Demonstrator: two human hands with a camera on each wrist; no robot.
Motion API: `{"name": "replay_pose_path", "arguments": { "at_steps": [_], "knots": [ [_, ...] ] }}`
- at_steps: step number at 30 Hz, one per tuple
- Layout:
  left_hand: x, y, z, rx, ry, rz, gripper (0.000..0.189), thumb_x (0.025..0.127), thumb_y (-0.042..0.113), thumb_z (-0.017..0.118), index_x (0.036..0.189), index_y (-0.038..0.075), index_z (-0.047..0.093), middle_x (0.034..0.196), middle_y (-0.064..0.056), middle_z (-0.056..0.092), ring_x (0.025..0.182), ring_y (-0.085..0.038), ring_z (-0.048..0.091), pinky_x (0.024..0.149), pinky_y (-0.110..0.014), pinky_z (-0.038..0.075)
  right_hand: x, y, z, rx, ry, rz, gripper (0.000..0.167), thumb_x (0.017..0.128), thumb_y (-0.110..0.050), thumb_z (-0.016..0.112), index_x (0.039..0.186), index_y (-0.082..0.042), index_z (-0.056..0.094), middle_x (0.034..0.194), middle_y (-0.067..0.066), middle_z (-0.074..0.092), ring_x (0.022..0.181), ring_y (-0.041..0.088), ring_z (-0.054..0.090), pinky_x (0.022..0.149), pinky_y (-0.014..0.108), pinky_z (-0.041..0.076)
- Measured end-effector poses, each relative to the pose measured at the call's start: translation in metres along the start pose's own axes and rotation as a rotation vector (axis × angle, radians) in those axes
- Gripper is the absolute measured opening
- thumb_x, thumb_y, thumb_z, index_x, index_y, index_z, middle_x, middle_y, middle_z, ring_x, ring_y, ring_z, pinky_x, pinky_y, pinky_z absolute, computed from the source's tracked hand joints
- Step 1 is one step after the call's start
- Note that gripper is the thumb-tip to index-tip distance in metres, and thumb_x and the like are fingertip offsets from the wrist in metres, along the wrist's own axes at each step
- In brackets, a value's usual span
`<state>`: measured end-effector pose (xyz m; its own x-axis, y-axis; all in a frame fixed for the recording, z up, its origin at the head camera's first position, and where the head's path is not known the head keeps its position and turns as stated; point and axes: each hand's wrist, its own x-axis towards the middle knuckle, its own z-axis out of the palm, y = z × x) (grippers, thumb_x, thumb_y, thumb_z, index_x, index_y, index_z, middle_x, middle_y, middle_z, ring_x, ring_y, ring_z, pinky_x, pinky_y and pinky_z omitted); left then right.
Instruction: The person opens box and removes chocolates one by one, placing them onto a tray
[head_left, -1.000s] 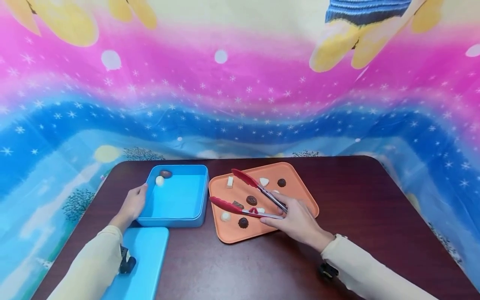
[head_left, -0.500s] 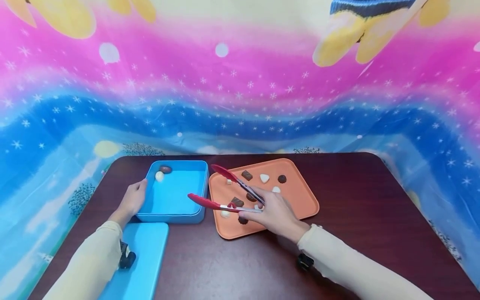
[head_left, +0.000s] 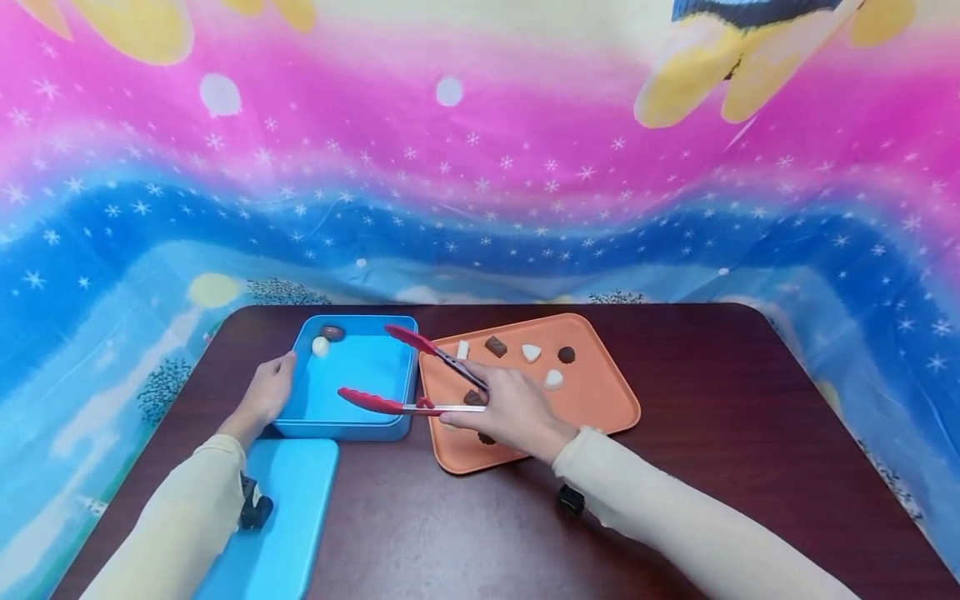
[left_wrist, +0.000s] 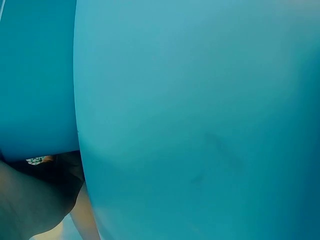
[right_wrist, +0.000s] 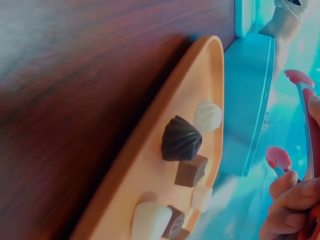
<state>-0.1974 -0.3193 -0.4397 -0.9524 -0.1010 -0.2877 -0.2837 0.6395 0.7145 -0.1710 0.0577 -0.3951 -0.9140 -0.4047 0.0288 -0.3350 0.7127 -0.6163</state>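
Note:
My right hand (head_left: 517,412) holds red-tipped metal tongs (head_left: 375,402) by their arms. The tong tips are spread over the right part of a blue box (head_left: 337,432), with nothing visible between them. My left hand (head_left: 264,392) grips the box's left side, its thumb at the rim and its other fingers mostly hidden. A brown egg-shaped chocolate (head_left: 332,333) and a cream one (head_left: 321,346) lie in the box's far left corner. On the orange tray (head_left: 600,408) sit several white and dark chocolates, including a dark ridged one (right_wrist: 181,141) and a white ridged one (right_wrist: 207,116).
A flat blue lid (head_left: 296,492) lies in front of the box, under my left forearm. The tray stands just right of the box on the dark wooden table (head_left: 712,417). A patterned cloth (head_left: 480,183) hangs behind the table.
My right hand has carried the tongs left, from above the tray to above the box, uncovering chocolates on the tray. My left hand has stayed at the box's side.

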Motion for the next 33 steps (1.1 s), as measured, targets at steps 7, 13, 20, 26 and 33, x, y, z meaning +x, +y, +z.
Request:
{"name": "replay_pose_path", "arguments": {
  "at_steps": [7, 13, 20, 26, 33],
  "knots": [
    [0.0, 0.0, 0.0, 0.0, 0.002, 0.006, 0.075, 0.108, 0.051, 0.007, 0.159, -0.005, 0.008, 0.164, -0.033, 0.012, 0.151, -0.055, 0.014, 0.121, -0.069, 0.019, 0.017, -0.01, 0.009, -0.055, -0.014, -0.054, 0.071, 0.083, -0.058, 0.077, 0.144, -0.029, 0.057, 0.053, -0.006, 0.048, 0.044, 0.012, 0.047, 0.04, 0.025, 0.031],
    [0.001, 0.001, 0.002, -0.005, 0.008, 0.011, 0.075, 0.109, 0.05, 0.008, 0.159, -0.005, 0.011, 0.164, -0.034, 0.015, 0.151, -0.054, 0.016, 0.121, -0.069, 0.02, 0.031, -0.015, 0.015, -0.132, -0.004, -0.083, 0.051, 0.088, -0.055, 0.073, 0.131, -0.028, 0.065, 0.052, -0.005, 0.044, 0.045, 0.014, 0.043, 0.039, 0.025, 0.026],
    [0.0, 0.001, 0.002, -0.001, 0.011, 0.004, 0.075, 0.108, 0.05, 0.008, 0.159, -0.005, 0.011, 0.164, -0.033, 0.015, 0.151, -0.054, 0.016, 0.12, -0.069, 0.02, 0.05, -0.022, 0.027, -0.208, -0.007, -0.063, 0.06, 0.092, -0.056, 0.067, 0.143, -0.027, 0.059, 0.052, -0.005, 0.045, 0.04, 0.013, 0.04, 0.036, 0.023, 0.025],
    [0.0, 0.0, 0.002, 0.01, 0.031, 0.022, 0.074, 0.109, 0.048, 0.009, 0.158, -0.006, 0.015, 0.163, -0.034, 0.018, 0.151, -0.054, 0.018, 0.121, -0.068, 0.02, 0.069, -0.031, 0.036, -0.346, -0.012, -0.092, 0.057, 0.094, -0.053, 0.066, 0.142, -0.023, 0.06, 0.055, -0.005, 0.05, 0.043, 0.012, 0.042, 0.037, 0.024, 0.026],
    [-0.001, 0.001, 0.001, 0.009, 0.022, 0.026, 0.075, 0.109, 0.05, 0.008, 0.159, -0.005, 0.012, 0.163, -0.034, 0.017, 0.15, -0.055, 0.018, 0.12, -0.07, 0.021, 0.088, -0.042, 0.042, -0.529, 0.006, -0.154, 0.057, 0.095, -0.053, 0.065, 0.143, -0.023, 0.058, 0.083, -0.004, 0.071, 0.056, 0.007, 0.058, 0.039, 0.022, 0.039]
  ]
}}
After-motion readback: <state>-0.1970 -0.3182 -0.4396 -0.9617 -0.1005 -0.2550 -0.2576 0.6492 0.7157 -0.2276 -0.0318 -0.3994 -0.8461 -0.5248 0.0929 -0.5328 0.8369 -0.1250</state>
